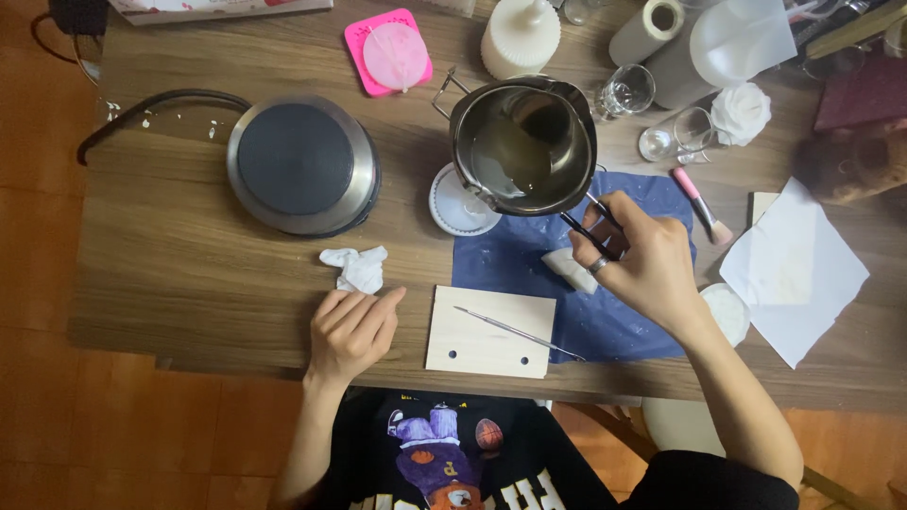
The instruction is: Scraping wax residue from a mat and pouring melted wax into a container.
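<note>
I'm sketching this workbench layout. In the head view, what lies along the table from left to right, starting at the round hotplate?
Round silver hotplate with dark top → crumpled white tissue → steel pouring pot of melted wax → right hand holding the pot's handle → pink-handled brush → white paper sheet.

left hand (350,331) curled, right hand (642,260) pinching

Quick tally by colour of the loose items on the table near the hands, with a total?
White: 4 - crumpled tissue, round lid, wax piece, paper sheet
Metal: 3 - pouring pot, hot plate, thin tool
Pink: 2 - mould, brush
Blue: 1 - mat
Pale wood: 1 - board
Total: 11
</note>
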